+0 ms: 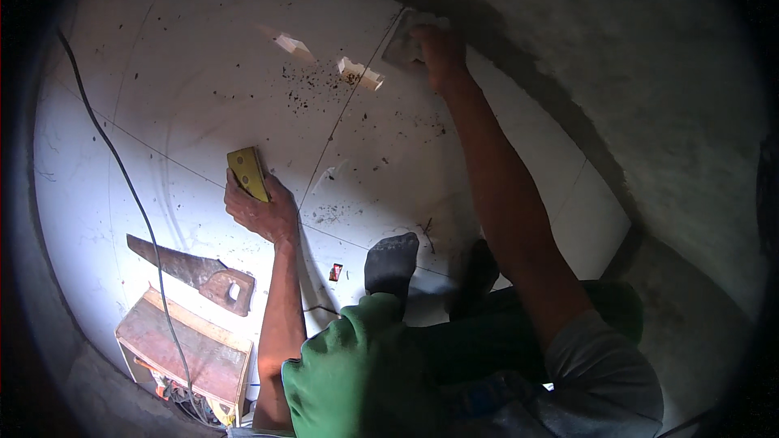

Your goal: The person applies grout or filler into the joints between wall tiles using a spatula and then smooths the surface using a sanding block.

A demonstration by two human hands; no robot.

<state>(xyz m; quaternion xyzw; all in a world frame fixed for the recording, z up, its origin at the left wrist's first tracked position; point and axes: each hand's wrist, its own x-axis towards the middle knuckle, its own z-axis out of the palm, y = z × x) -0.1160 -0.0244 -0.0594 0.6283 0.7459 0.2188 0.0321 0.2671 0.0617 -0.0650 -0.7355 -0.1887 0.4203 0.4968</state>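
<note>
My left hand (264,209) is closed round a flat yellow rectangular block (247,173) with round marks on its face, held just above the pale tiled floor (195,126). Far to the right, my right hand (441,50) reaches to the floor beside the wall. Its fingers rest on a flat greyish piece (400,43) at a dark tile joint; the piece's kind is too dim to make out. Left of that hand lie two torn pale scraps (361,74), with dark crumbs scattered around them.
A handsaw (195,269) with a wooden handle lies at the left, near a wooden toolbox (182,337) containing tools. A dark cable (122,164) crosses the floor and the box. A rough grey wall (641,57) bounds the right. My dark-socked foot (391,262) is in the middle.
</note>
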